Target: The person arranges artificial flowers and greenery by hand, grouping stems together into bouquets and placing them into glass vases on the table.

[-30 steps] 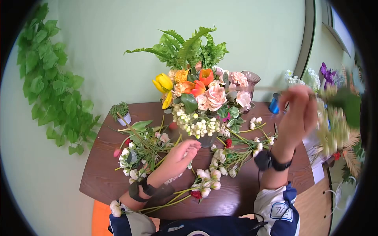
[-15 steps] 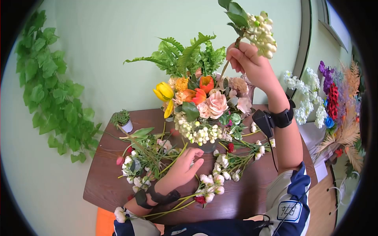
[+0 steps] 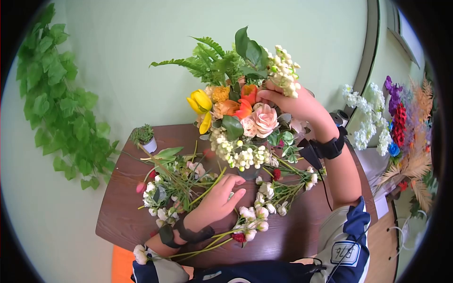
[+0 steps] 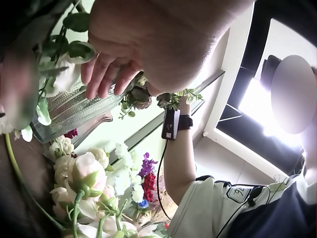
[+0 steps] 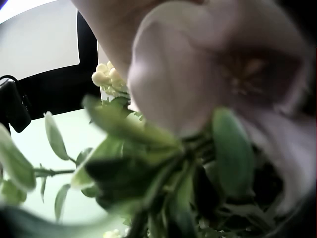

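Berry sprig [image 3: 283, 68] in right fingers [image 3: 272, 97], seemingly one; yellow tulips [image 3: 198, 101], two

A dark wooden desk [image 3: 118, 212] stands before a pale green wall [image 3: 132, 37]; light brown floor [image 3: 379, 245] shows at right; a bright light [image 4: 251, 103] glares.

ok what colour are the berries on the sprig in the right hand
The berries are creamy white, some greenish; best seen in the head view.

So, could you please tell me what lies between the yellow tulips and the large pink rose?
The head view mainly shows orange tulips, a peach flower, a green leaf and a smaller pink bloom between them.
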`<state>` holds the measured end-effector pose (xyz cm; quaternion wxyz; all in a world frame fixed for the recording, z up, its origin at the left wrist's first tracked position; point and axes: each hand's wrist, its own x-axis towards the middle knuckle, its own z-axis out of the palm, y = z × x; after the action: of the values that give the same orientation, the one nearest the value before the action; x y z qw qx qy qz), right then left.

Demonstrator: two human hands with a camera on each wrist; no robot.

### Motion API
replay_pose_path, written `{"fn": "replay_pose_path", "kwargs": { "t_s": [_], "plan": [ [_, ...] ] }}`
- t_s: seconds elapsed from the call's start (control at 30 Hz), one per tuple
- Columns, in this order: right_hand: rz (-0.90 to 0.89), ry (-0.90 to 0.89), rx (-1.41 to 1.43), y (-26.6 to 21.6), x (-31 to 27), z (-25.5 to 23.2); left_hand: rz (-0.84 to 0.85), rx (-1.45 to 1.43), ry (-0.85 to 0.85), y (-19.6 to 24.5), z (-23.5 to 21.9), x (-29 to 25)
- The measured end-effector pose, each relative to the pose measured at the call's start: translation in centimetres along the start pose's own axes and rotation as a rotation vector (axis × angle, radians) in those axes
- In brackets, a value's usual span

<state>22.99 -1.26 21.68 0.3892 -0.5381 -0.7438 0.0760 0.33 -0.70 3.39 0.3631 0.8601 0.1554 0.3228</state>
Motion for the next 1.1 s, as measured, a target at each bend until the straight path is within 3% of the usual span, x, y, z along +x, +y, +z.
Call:
{"fn": "replay_pose_path", "kwargs": {
  "t_s": [0.2,0.3,0.37,0.43,0.57,0.63,0.87,0.93,1.03,1.07,1.1],
  "plan": [
    [0.024,0.053,-0.129,-0.7,-0.7,0.4,0.027,0.016,-0.001,-0.2,0.1,0.0],
    [-0.1,0.115,-0.149,-0.3,-0.7,0.8,0.041,0.02,0.005,-0.1,0.1,-0.1],
    [0.143,0.105,-0.036,-0.4,-0.3,0.5,0.028,0.002,0.007,0.0,0.0,-0.1],
    [0.143,0.103,-0.051,0.2,0.4,-0.1,0.017,0.011,0.012,0.0,-0.1,-0.1],
    [0.055,-0.014,-0.051,0.1,1.2,-0.9,0.023,0.016,0.031,-0.4,0.0,0.0],
    [0.145,-0.13,-0.198,-0.4,1.3,-0.9,0.024,0.02,0.029,-0.5,0.1,0.0],
    [0.043,-0.136,-0.028,1.4,0.8,-0.7,0.011,0.02,0.022,-0.2,0.0,0.1],
    [0.125,0.022,0.169,2.0,0.7,-0.4,-0.013,0.01,0.016,-0.2,-0.2,0.1],
    [0.249,0.091,0.259,1.2,0.2,-0.8,-0.022,-0.033,0.023,0.1,-0.7,0.3],
    [0.251,0.092,0.263,1.5,-0.1,-0.6,-0.025,-0.031,0.02,0.1,-0.7,0.3],
    [0.117,0.068,0.135,2.0,-0.3,-0.3,-0.02,-0.038,0.034,0.0,-0.7,0.3]
  ]
}}
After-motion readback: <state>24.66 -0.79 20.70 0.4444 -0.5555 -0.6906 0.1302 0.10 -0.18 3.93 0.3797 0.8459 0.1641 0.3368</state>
